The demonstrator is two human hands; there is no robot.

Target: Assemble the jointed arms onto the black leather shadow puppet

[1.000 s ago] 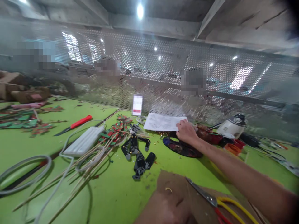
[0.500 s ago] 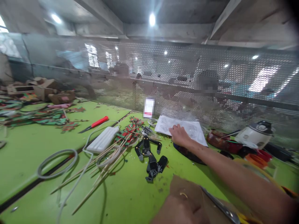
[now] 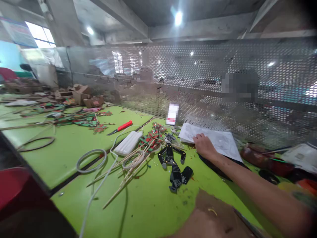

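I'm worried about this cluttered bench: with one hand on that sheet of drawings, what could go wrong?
The right hand presses the paper sheet, which overlaps a dark palette; sliding it might smear the sheet. The forearm passes near the black cut-out figure and could knock it. The left hand rests on brown cardboard.

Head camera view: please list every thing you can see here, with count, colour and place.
paper sheet: one, white with line drawings, far middle by the mesh screen
black cut-out pieces: a few, black, centre
bamboo sticks: a bundle, tan, centre left
white box: one, white, left of the sticks
knife: one, red handle, far left
cable: one, grey, coiled at left
table: one, green
brown sheet: one, brown, bottom
right hand: on the paper sheet
left hand: at the brown sheet's edge
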